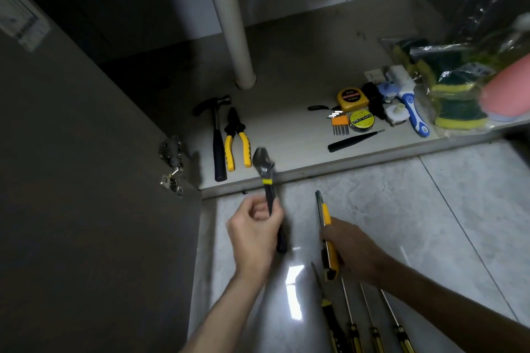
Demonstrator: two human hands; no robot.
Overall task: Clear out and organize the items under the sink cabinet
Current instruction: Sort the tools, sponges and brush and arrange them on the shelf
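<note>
Pale marbled floor tiles [401,209] run up to the open space under a sink, where the cabinet floor [286,135] sits a step higher and an open door [86,180] stands on the left with its hinge [172,165] showing.

Nearest, at the bottom edge, four screwdrivers [352,321] lie side by side on the tiles, shafts pointing away. Just beyond them the right hand [352,249] is curled around a yellow utility knife [325,235], blade end pointing toward the cabinet. Beside it, the left hand [255,232] grips the black handle of an adjustable wrench [266,178], fingers closed round it, the head raised over the cabinet's front edge.

Inside, on the left, a hammer [218,140] and yellow-handled pliers [236,143] lie parallel, close together. A white drain pipe [235,37] rises behind them. To the right is a cluster: a black pointed tool [352,140] at the front, then an orange set of hex keys [339,122], a roll of tape [360,120], a yellow tape measure [351,98], and a blue-and-white scraper [414,114]. At the far right, green-and-yellow sponges [456,100] sit in clear plastic bags, with something pink [510,89], blurred, at the frame edge.
</note>
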